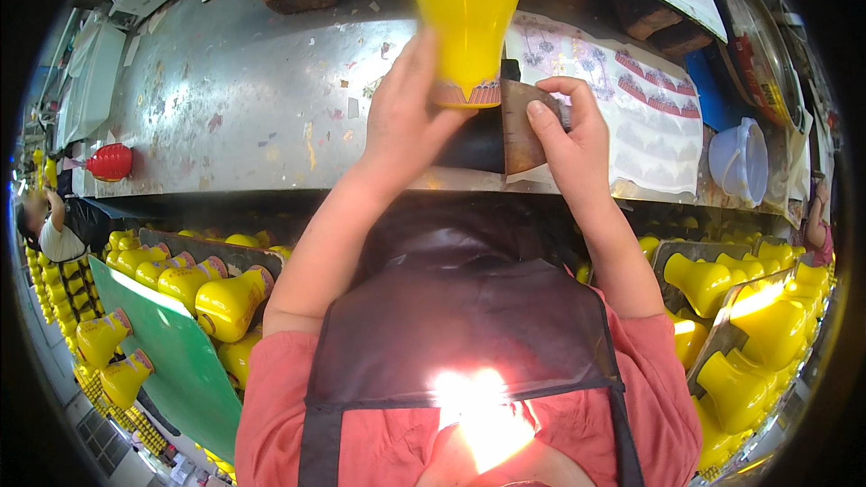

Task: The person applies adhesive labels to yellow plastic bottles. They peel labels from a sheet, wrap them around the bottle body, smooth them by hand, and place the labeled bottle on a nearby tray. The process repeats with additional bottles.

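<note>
A glossy yellow vase (467,13) lies at the top middle, its wide end farther from me. Around its narrower near end runs a pink and grey patterned band (469,93), jagged along one edge. My left hand (404,113) is closed round the vase's left side near that band. To the right, my right hand (577,131) pinches a flat brown piece (521,131) between thumb and fingers, its left edge close beside the band. I cannot tell whether the piece touches the vase. Below the vase a dark object (474,142) is partly covered.
Right of my hands lies a printed decal sheet (654,149), with a pale blue bucket (738,162) beyond. A red ribbed container (110,162) stands on the metal table (244,117) at left. Boards of yellow vases (230,302) flank me; a green board (167,352) leans left.
</note>
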Tool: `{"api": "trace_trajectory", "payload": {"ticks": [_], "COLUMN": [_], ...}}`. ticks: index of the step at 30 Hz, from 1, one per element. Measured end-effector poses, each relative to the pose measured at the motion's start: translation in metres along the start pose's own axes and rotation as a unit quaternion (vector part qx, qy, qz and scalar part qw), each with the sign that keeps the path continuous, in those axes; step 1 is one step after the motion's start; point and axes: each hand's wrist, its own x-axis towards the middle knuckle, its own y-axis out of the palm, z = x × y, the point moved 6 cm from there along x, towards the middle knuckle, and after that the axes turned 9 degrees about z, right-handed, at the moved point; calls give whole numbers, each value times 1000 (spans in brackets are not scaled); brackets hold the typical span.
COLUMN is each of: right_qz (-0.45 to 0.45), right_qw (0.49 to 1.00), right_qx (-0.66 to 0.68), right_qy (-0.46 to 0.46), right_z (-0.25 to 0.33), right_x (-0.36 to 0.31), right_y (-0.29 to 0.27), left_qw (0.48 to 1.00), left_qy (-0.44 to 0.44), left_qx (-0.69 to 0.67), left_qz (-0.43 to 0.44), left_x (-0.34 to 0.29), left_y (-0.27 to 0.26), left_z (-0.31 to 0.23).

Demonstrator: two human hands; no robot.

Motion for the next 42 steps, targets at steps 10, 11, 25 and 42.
{"api": "trace_trajectory", "payload": {"ticks": [10,11,25,42], "right_qz": [2,13,52,-35], "right_qw": [952,950,842,888], "right_qx": [-243,-244,-401,-331], "right_qy": [-185,-194,-357,-319], "right_z": [41,43,95,50], "right_x": [29,30,39,22], "right_y": [-3,-3,20,3], "left_qw": [979,978,993,998], "left_qy": [-82,-82,-34,35], "left_qx": [-185,-192,-114,46], "left_qz": [15,11,-5,-28], "left_x": [-1,-1,-2,-3], "left_y": [13,13,8,5], "left_z": [11,11,6,7]}}
